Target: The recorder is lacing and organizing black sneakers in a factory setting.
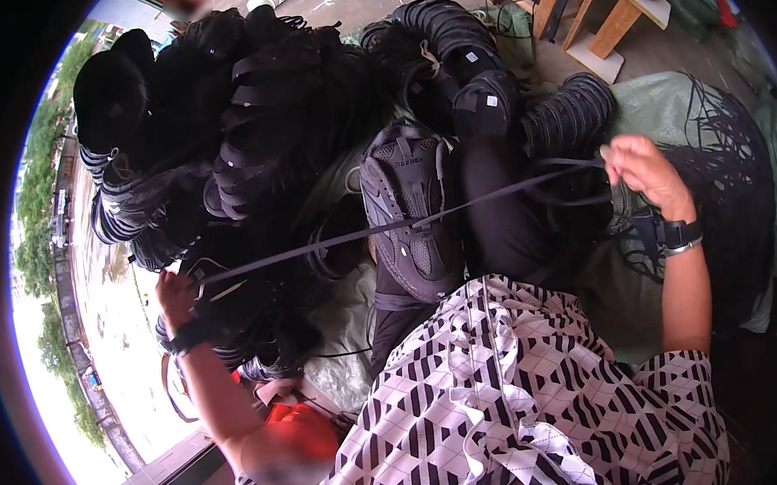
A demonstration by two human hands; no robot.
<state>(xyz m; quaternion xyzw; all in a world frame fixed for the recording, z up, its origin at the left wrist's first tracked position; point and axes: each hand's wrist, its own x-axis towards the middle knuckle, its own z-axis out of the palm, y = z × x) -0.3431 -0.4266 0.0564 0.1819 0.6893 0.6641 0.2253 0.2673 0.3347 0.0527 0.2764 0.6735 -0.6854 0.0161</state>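
Note:
A long flat black shoelace (336, 238) runs taut from hand to hand, slanting up to the right. My left hand (176, 295) is closed on its one end, out at the far left. My right hand (646, 172) pinches the other end, higher and to the right, where a loop of lace (569, 198) hangs below the fingers. Beneath the stretched lace a black shoe upper (409, 211) rests on my left thigh, its toe toward me. The lace crosses over its front part; whether they touch I cannot tell.
Stacks of nested black shoe uppers (278, 100) pile up ahead and left, with more rows (569, 113) farther right. A bundle of black laces (714, 159) drapes over a pale green sheet (651, 101). Wooden stools (609, 29) stand behind. An orange-red item (301, 424) lies by my left elbow.

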